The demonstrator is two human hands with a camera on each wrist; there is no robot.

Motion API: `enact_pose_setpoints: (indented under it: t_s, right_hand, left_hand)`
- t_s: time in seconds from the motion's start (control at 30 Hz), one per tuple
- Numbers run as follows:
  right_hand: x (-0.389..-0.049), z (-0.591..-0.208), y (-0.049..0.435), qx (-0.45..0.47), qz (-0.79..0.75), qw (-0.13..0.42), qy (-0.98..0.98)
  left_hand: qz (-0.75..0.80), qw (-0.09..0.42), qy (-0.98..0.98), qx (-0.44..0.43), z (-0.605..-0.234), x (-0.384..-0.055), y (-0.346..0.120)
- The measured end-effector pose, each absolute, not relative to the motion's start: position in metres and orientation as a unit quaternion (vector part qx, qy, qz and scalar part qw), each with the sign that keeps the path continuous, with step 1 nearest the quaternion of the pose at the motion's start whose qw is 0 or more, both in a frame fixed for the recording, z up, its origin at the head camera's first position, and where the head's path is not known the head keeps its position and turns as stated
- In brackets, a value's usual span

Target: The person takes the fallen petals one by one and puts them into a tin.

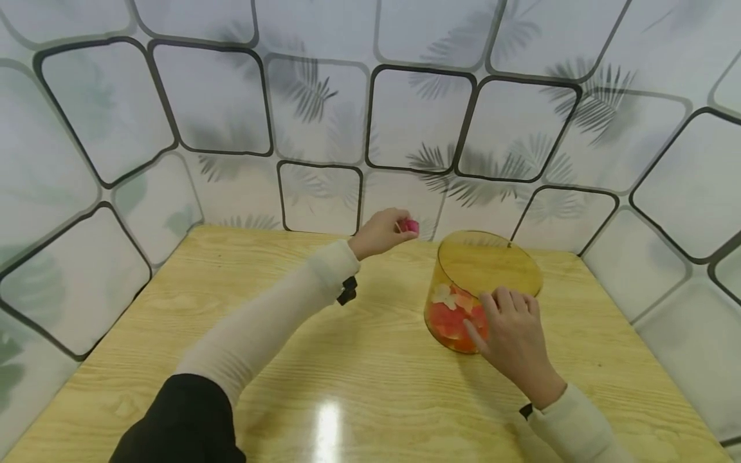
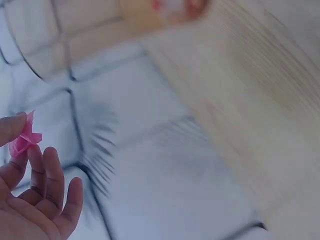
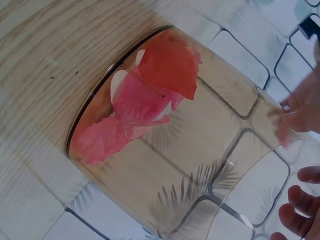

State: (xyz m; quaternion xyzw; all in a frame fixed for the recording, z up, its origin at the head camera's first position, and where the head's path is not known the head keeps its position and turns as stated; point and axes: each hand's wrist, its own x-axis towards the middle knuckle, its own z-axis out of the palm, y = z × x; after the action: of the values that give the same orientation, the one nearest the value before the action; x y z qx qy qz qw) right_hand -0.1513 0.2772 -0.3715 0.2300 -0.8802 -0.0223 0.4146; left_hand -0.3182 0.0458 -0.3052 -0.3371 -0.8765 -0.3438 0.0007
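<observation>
Held out at the far side of the table, my left hand [image 1: 382,233] pinches a small crumpled pink petal-like piece [image 2: 26,141] between thumb and fingertips. Its other fingers are loosely bent. A clear amber plastic bin [image 1: 437,270] stands upright to the right of that hand, its round mouth facing up. Red, pink and pale petal-like pieces [image 3: 145,95] lie in its bottom, visible through the wall. My right hand [image 1: 512,334] is at the bin's near side, with relaxed, slightly bent fingers [image 3: 295,217] right at the rim and the thumb spread apart.
The bin stands on a light wood-grain table [image 1: 324,347]. Patterned panels [image 1: 318,109] with dark rounded outlines and leaf prints rise along the back and both sides. A dark band [image 1: 348,290] shows at the left wrist.
</observation>
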Motion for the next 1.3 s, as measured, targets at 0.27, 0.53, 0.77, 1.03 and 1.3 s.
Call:
enact_pose_setpoints:
  t_s: [0.27,0.53,0.77,1.03,1.3]
  right_hand:
    - [-0.151,-0.371,0.275,0.224,-0.032,0.409,-0.884]
    - [-0.152,-0.373,0.276,0.228,-0.034,0.404,-0.885]
    - [-0.152,-0.373,0.274,0.228,-0.036,0.404,-0.885]
    - [-0.153,-0.369,0.276,0.219,-0.038,0.388,-0.894]
    - [-0.160,-0.349,0.264,0.212,-0.018,0.367,-0.905]
  left_hand:
    - [-0.318,0.006,-0.856,-0.407,-0.280,-0.281,0.094]
    - [-0.240,0.010,-0.874,-0.423,-0.284,-0.273,0.115]
    - [-0.209,0.014,-0.880,-0.426,-0.291,-0.272,0.105]
    - [-0.197,0.029,-0.898,-0.392,-0.299,-0.271,0.069]
    - [-0.084,0.099,-0.923,-0.363,-0.297,-0.262,0.022]
